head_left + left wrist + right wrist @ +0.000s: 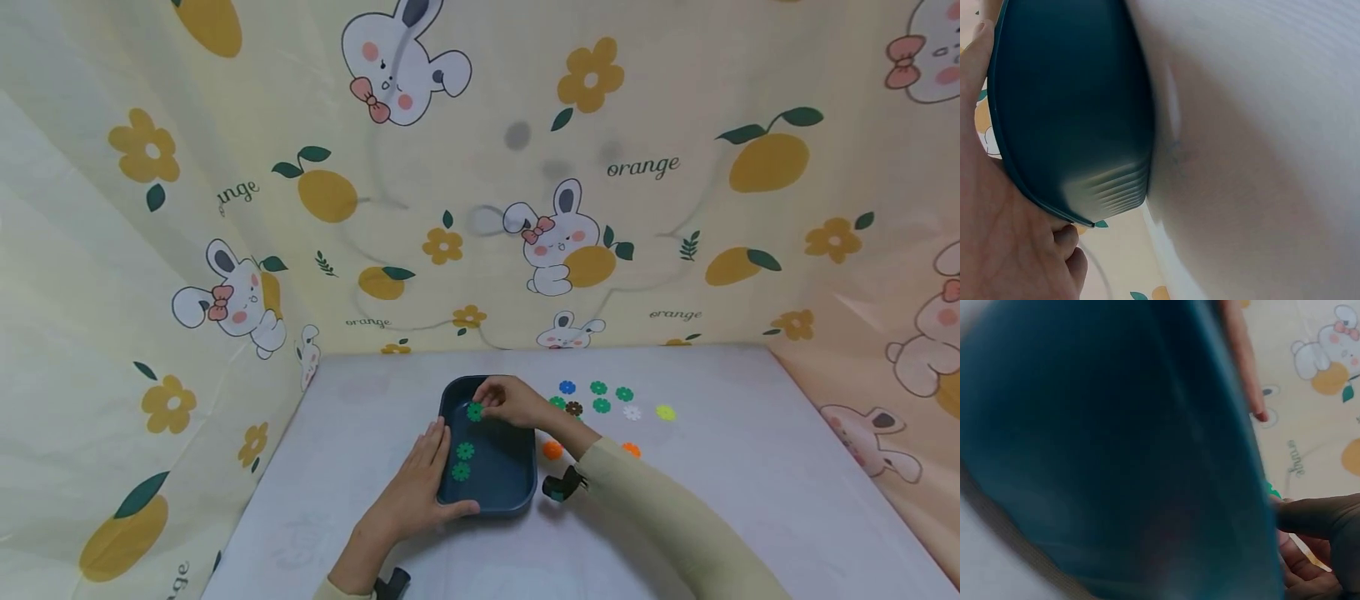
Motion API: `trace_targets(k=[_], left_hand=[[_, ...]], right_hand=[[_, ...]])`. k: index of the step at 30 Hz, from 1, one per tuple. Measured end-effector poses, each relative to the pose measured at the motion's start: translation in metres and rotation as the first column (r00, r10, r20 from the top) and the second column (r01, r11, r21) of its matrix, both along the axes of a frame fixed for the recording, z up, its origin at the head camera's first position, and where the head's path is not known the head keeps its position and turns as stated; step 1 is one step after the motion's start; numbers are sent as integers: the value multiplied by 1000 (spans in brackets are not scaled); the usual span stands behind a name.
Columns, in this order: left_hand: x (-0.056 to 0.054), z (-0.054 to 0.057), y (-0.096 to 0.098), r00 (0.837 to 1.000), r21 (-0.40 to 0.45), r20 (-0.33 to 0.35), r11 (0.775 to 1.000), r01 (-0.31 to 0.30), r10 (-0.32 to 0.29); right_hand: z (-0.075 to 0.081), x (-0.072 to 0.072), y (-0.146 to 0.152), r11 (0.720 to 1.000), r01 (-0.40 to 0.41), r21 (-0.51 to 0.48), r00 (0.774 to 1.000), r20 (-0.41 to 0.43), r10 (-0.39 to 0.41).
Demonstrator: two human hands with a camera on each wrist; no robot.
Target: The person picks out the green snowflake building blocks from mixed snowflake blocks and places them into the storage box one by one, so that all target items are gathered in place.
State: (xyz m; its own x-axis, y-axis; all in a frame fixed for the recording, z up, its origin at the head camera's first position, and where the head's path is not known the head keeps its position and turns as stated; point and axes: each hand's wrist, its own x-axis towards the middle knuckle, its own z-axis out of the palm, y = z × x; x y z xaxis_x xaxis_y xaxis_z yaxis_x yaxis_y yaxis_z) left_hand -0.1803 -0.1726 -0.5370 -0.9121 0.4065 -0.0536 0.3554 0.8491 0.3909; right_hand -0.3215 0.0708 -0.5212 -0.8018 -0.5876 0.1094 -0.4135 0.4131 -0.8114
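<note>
Two green flower pieces (465, 451) are seen in the head view on the floor of the dark blue tray (502, 471), close together toward its left side. A third green piece (475, 412) appears to be pinched between thumb and finger of the right hand (513, 402), over the tray's far part; so flat and small a thing is probably best held by its edge. The left hand (416, 483) is laid along the tray's left side, fingers straight, thumb stretched over the near edge, presumably so that sliding is prevented. On the white table (750, 458), loose pieces (602, 406) of several colours are spread to the right, within the right hand's likely reach.

In the left wrist view, the tray's partly ribbed outer wall is shown, its rim met by the left hand; the contents are hidden.

In the right wrist view, much is covered by the blurred tray wall. Green is glimpsed at the right thumb's tip, by which the pinch is supported.
</note>
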Motion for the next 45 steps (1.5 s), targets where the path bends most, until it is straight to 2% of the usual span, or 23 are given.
trace_targets(k=[19, 27, 33, 38, 45], left_hand=[[1, 2, 1, 1000, -14, 4, 1000, 2, -2], [1, 2, 0, 1000, -3, -2, 1000, 9, -9], [0, 3, -1, 1000, -13, 5, 1000, 7, -7], [0, 3, 0, 1000, -3, 3, 1000, 7, -7], [0, 0, 1, 1000, 9, -3, 1000, 8, -8]], right_hand=[[-3, -10, -16, 986, -97, 134, 991, 103, 83], [-16, -14, -25, 984, -107, 145, 985, 148, 85], [-15, -13, -27, 986, -85, 141, 988, 140, 65], [-12, -12, -23, 985, -99, 142, 988, 131, 81], [4, -12, -7, 992, -94, 87, 994, 58, 89]])
